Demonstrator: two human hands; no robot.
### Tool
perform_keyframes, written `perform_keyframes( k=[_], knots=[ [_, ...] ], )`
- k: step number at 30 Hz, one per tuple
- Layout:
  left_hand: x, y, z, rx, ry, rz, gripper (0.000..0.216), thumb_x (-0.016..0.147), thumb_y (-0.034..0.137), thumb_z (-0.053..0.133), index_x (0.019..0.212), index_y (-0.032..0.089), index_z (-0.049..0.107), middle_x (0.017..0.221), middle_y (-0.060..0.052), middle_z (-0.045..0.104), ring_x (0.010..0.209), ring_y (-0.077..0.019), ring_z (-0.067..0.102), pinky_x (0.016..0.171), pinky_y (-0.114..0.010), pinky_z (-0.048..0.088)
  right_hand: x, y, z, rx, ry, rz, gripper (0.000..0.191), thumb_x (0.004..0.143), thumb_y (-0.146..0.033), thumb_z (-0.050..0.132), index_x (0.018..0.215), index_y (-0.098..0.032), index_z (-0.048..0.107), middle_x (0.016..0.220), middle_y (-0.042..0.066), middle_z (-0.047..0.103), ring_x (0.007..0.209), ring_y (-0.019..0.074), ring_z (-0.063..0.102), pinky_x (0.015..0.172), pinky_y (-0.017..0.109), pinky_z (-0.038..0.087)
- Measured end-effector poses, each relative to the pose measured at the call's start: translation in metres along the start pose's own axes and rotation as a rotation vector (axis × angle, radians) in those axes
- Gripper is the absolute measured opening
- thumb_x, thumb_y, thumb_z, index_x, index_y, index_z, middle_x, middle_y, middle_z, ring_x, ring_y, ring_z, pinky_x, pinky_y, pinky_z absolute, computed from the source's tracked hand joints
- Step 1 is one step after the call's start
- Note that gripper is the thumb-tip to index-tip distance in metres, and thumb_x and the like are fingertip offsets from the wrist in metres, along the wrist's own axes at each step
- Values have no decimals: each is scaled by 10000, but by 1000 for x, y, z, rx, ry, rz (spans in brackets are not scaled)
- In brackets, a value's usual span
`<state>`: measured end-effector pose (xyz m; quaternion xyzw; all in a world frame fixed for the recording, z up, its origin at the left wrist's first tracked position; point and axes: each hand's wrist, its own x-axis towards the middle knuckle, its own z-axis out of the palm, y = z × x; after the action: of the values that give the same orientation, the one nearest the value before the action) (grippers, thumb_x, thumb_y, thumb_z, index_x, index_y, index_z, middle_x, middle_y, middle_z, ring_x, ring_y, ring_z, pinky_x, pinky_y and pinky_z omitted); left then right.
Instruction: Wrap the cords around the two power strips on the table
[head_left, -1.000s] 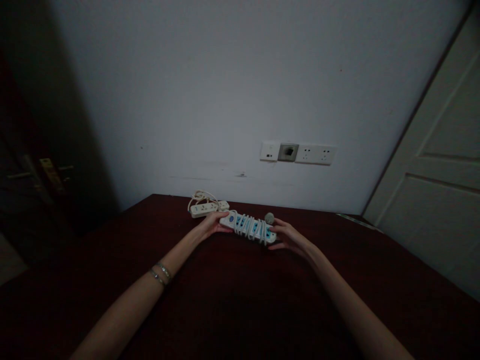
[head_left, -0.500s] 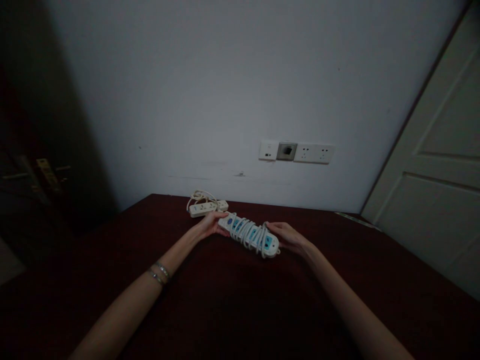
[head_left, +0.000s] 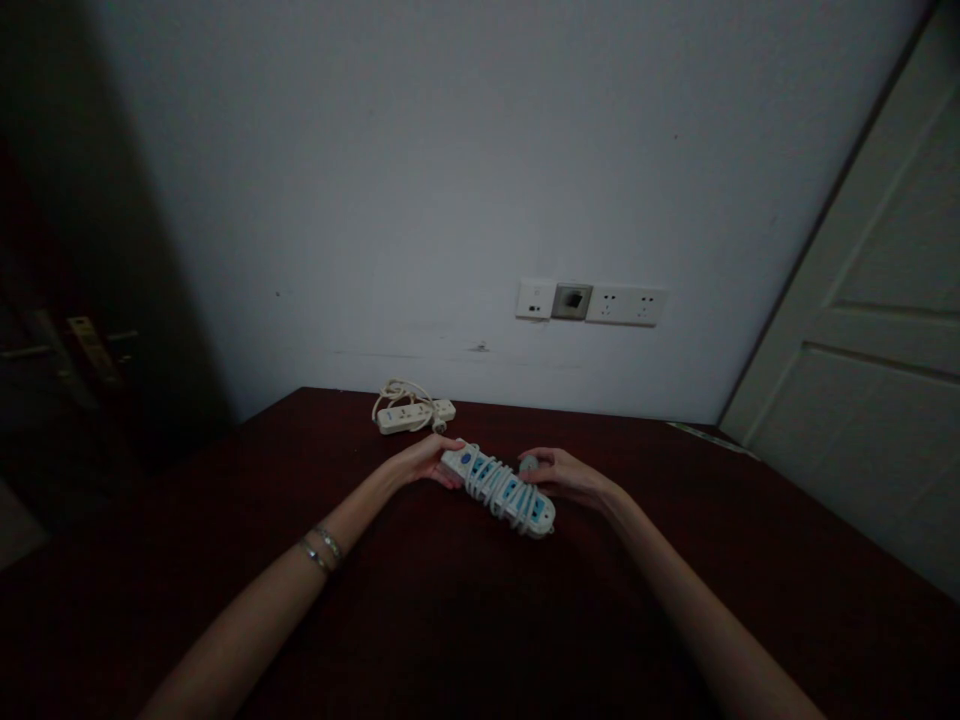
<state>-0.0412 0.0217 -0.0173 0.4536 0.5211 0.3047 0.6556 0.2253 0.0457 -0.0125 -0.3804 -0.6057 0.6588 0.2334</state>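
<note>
A dim room has a pale wall (head_left: 450,180) with a row of sockets (head_left: 592,303), a white door (head_left: 877,380) at right, and a dark red bench (head_left: 465,620).

No lettering, brand, number or sign can be read anywhere in this dim view. The power strip (head_left: 499,488) with blue sockets shows a dark blue round mark near one end, too small to make out. The second power strip (head_left: 411,414) and the wall sockets (head_left: 591,303) carry no legible print, and the door (head_left: 862,380) is plain.
</note>
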Motion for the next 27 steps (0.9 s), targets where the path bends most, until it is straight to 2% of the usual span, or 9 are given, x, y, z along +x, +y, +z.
perform_keyframes(
  k=[5,8,12,15,18,21,24,27],
  knots=[
    [-1,0,-1,201,78,-6,303,776,443,509,826,154,587,643,-44,604,471,-133,555,431,-212,448,-3,1,-5,-59,-77,-66,582,546,-259,806,1028,-136,505,887,27,589,753,114,582,689,236,485],
    [-5,0,-3,266,96,-22,294,747,451,542,789,164,587,619,-31,578,447,-116,515,412,-196,422,-6,1,-4,-200,-138,-105,704,527,-285,812,1127,-157,466,1000,45,568,875,146,569,772,269,477],
    [-9,1,-7,297,103,-40,277,719,431,571,764,159,603,643,-38,574,454,-112,471,397,-199,411,-16,1,1,-424,-83,-163,1014,498,-315,822,1346,-160,288,1204,109,481,1042,206,515,914,325,426],
    [-9,0,-7,305,113,-46,268,719,416,564,743,152,607,643,-38,556,465,-118,460,406,-225,432,-23,6,6,-420,-53,-226,1127,476,-305,829,1401,-167,202,1327,136,368,1115,230,481,949,325,411],
    [-6,0,-3,307,135,-37,274,725,423,564,717,150,594,597,-20,511,446,-112,440,405,-237,443,-26,16,7,-229,-40,-215,1115,476,-286,825,1393,-190,198,1348,144,334,1058,229,534,855,323,480],
    [1,3,6,320,148,2,301,719,445,586,689,146,580,547,2,467,429,-100,416,392,-226,439,-28,26,-3,-28,-37,-195,1064,460,-222,832,1351,-206,250,1303,129,395,1019,216,567,841,320,492],
    [17,11,22,301,178,91,334,706,461,616,703,129,579,523,10,460,422,-97,420,380,-216,432,-32,35,-23,88,46,-213,928,467,-176,830,1265,-214,358,1258,96,462,1052,202,557,874,298,478],
    [41,24,47,236,193,181,307,750,427,584,848,136,564,642,-9,535,477,-102,495,435,-219,470,-41,43,-52,220,184,-191,770,487,-164,821,1157,-218,444,1215,75,514,1024,206,580,828,300,508]
  ],
)
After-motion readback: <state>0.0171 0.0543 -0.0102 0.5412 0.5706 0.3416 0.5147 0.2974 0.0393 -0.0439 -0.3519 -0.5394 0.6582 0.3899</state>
